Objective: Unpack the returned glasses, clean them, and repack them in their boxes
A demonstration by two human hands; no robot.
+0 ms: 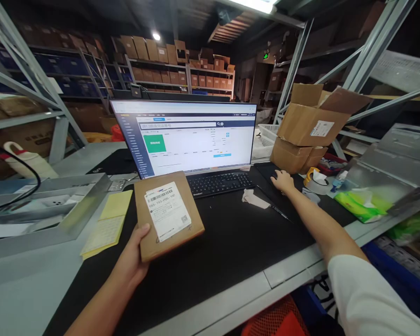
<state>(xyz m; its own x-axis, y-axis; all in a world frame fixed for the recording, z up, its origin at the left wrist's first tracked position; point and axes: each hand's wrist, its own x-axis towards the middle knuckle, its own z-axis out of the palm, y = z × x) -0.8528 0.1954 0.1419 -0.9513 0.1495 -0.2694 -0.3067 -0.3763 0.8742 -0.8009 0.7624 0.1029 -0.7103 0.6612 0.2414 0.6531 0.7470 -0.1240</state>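
Observation:
In my left hand point(137, 254) I hold a small brown cardboard box point(194, 212) by its left side, thumb on the front face. A white shipping label point(168, 212) with a barcode and print is stuck on that face, tilted toward me. The box is raised over the black desk mat point(227, 247), in front of the monitor point(196, 144). My right hand point(283, 182) rests right of the black keyboard point(220, 183), fingers curved over what looks like a computer mouse, almost wholly hidden under the palm.
A pen point(280, 213) and crumpled white paper point(255, 199) lie on the mat. Yellow note sheets point(108, 224) and a grey tray point(70, 210) are at the left. Stacked cartons point(303, 121), a tape roll point(317, 179) and a green tissue pack point(362, 205) stand right.

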